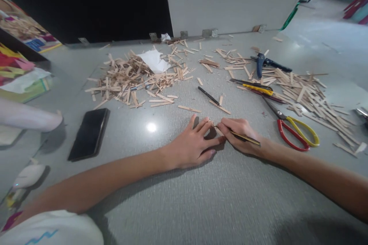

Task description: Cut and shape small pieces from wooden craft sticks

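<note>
My right hand [241,134] is closed around a dark pencil with a yellowish stripe [247,138], its tip pointing left toward my other hand. Spread low on the floor is my left hand [195,143], fingers apart. Its fingertips rest at a small piece of wooden stick [219,131], which is mostly covered by both hands. Just beyond the hands lie a black pen [208,95] and a flat wooden stick [220,107]. Another stick with a small mark [189,108] is beyond my left fingers.
A heap of cut wooden sticks [123,76] with white paper [155,61] lies at the back left. More sticks [313,99], scissors [297,132], a yellow-and-black cutter [257,88] and a dark blue cutting tool [260,64] are at right. A phone [89,134] lies left, near another person's limb [28,116].
</note>
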The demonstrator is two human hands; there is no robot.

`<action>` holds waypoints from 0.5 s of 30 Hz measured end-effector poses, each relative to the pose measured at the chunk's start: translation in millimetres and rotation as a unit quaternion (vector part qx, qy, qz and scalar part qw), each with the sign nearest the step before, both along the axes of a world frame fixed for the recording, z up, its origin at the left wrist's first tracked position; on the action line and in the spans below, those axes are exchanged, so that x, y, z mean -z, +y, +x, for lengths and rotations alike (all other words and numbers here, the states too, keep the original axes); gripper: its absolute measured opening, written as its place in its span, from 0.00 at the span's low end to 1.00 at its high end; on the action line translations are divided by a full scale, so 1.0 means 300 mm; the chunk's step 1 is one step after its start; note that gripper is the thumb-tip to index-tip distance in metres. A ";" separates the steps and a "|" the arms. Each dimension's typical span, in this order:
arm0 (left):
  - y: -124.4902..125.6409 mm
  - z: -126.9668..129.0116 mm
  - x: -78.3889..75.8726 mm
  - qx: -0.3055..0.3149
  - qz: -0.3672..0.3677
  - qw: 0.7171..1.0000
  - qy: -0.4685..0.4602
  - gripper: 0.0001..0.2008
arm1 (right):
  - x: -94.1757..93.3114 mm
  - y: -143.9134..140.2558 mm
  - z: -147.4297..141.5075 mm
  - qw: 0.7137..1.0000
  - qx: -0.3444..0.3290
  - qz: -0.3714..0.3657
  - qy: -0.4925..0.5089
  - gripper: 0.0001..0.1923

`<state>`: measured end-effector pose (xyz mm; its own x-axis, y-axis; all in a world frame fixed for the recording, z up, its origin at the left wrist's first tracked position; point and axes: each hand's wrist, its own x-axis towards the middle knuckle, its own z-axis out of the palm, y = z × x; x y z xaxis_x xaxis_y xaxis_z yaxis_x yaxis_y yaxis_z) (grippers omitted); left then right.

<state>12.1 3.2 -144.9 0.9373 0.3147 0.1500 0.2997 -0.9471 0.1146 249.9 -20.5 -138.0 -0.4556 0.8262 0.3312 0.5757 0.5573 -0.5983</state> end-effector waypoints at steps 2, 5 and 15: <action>0.001 0.001 0.001 0.000 0.002 1.000 0.002 0.24 | 0.007 0.002 0.001 0.999 -0.009 0.032 -0.003 0.17; 0.002 0.001 0.003 -0.001 0.006 1.000 0.002 0.24 | 0.013 0.001 0.002 0.998 -0.013 0.062 -0.005 0.17; -0.002 0.002 0.007 0.012 0.023 1.000 -0.015 0.24 | 0.004 -0.019 0.012 0.999 -0.010 0.037 0.000 0.18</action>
